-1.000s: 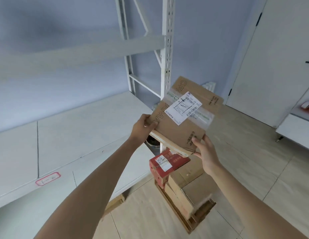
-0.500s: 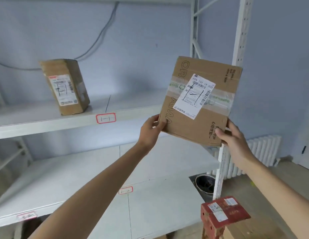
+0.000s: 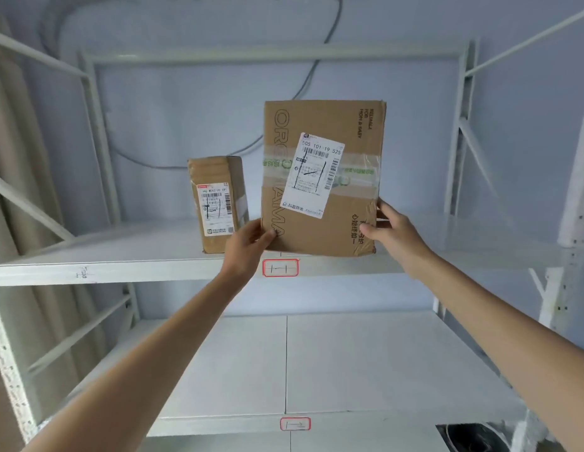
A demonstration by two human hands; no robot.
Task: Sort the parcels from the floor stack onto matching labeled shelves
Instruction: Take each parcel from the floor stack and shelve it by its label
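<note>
Hands on either lower side hold the flat brown cardboard parcel [image 3: 323, 177] upright, its white shipping label [image 3: 313, 174] turned toward the camera, presumably so the handwritten mark on the label can be read against the shelf tag. The left hand [image 3: 248, 246] pinches the lower left corner, thumb on the front face and fingers [image 3: 251, 234] behind; the right hand [image 3: 395, 230] grips the lower right edge, thumb across the front and the other fingers wrapped round the side. The parcel's bottom edge sits at the front lip of the upper white metal shelf [image 3: 121, 256], directly above a red-bordered shelf tag [image 3: 280, 267]; whether it already rests on the board or hangs just above it I cannot tell. Just to its left, a smaller brown cardboard box [image 3: 217, 203] stands on end on the same shelf, label outward, which suggests this level is the matching one.

Below, the lower white shelf [image 3: 349, 360] carries a second red-bordered tag [image 3: 295, 424] at its front edge. Behind the white rack is a pale blue wall [image 3: 199, 119], with a grey cable [image 3: 320, 57] looping down it. Beige curtain folds [image 3: 13, 164] hang at the left.
</note>
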